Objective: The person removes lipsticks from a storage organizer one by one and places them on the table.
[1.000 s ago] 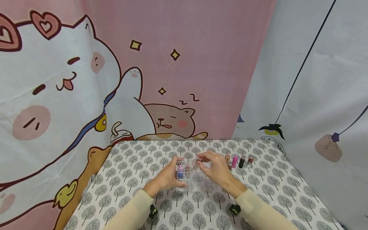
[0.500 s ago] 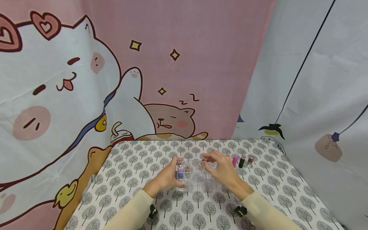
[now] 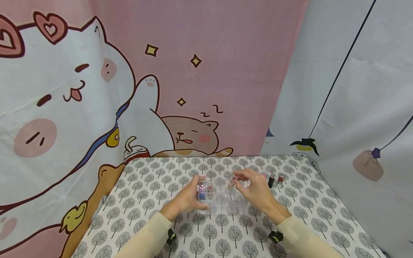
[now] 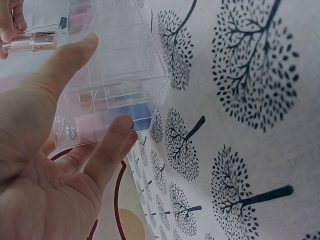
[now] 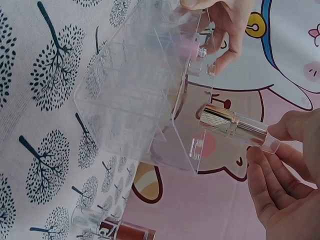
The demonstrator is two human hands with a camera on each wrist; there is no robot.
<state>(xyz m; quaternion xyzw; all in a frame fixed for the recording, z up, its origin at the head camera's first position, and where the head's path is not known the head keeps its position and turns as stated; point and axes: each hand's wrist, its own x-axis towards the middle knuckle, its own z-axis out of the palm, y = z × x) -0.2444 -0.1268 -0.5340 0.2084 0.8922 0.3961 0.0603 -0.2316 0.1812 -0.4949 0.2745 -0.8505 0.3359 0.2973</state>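
Note:
My left hand (image 3: 188,199) grips the left end of a clear plastic organizer (image 3: 222,208), thumb on the near side and fingers on the far side. Two tubes stand in its left compartments: a pink and blue one (image 4: 102,122) and a slimmer lipstick (image 3: 210,191) with a reddish top. Between thumb and fingertips, my right hand (image 3: 256,188) pinches a lipstick (image 5: 235,127) by its clear end. The tube's shiny gold end points down toward the organizer's open top, over the back compartments right of the middle.
Right of the organizer, a black lipstick tube (image 3: 271,181) and a brownish-red one with a clear part (image 3: 280,180) stand on the tree-print tablecloth (image 3: 309,215). A pink tube (image 3: 264,176) is mostly hidden behind my right hand. A cartoon curtain (image 3: 206,89) hangs behind.
My right hand has carried the lipstick to the right along the organizer, from the middle toward its right end. It now covers more of the tubes on the table. The left hand has stayed put.

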